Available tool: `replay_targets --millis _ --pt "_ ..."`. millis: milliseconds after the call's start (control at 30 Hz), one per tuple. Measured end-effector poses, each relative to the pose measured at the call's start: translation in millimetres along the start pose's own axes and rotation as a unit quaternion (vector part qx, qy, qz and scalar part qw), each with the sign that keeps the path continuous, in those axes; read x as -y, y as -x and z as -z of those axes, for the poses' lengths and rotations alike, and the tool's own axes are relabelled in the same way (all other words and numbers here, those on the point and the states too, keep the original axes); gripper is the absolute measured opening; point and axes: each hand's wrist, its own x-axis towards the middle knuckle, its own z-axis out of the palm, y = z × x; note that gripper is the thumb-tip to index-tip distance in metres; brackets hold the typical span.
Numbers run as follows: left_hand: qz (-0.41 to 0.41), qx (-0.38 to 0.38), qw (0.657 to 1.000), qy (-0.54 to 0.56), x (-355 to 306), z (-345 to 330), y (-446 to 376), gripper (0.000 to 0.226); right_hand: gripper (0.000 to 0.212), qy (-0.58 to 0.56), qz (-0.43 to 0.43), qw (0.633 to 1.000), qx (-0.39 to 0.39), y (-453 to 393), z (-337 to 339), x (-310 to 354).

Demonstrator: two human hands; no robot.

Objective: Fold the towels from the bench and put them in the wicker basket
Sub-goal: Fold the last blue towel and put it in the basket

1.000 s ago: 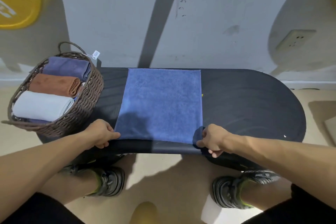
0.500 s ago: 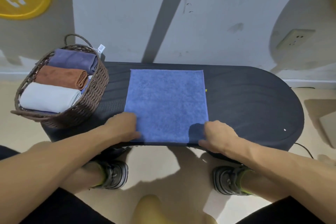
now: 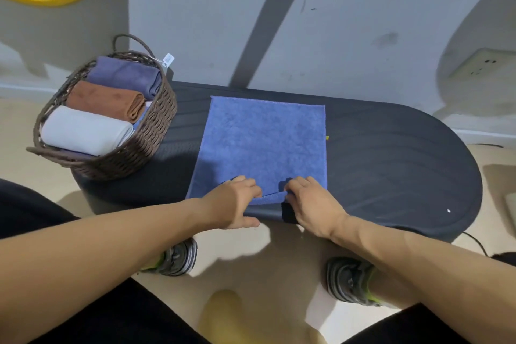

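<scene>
I saw one blue towel (image 3: 265, 142) flat mid-bench (image 3: 391, 170), near edge. My left hand (image 3: 234, 204) and right hand (image 3: 310, 204) both pinched its near hem. Wicker basket (image 3: 145, 148) at the bench's left end held three rolled towels (image 3: 83, 130).

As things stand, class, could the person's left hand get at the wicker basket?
Probably yes: the left hand pinches the blue towel's near edge, and only bare bench lies between it and the basket.

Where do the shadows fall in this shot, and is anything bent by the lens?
Head view: hard shadows of the arms fall on the floor below the bench; a dark diagonal shadow crosses the wall; wide-angle lens bows the bench edge; towel looks sharp.
</scene>
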Motion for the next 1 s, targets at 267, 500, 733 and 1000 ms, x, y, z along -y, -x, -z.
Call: replay_targets --millis 267,500,733,1000 --pt "0.129 0.051 0.990 0.036 29 32 2 0.016 0.018 -0.095 -0.100 0.989 0.049 -19 16 -8" --pt "0.160 0.086 0.983 -0.007 75 56 32 0.013 0.040 0.033 0.012 0.992 0.119 -2 23 -17" --pt "0.138 0.088 0.986 -0.017 77 65 37 0.003 0.011 0.063 -0.023 0.982 0.177 1 43 -22" --pt "0.202 0.287 0.931 0.097 66 91 37 0.006 0.011 -0.179 -0.165 0.888 0.390 1 83 -34"
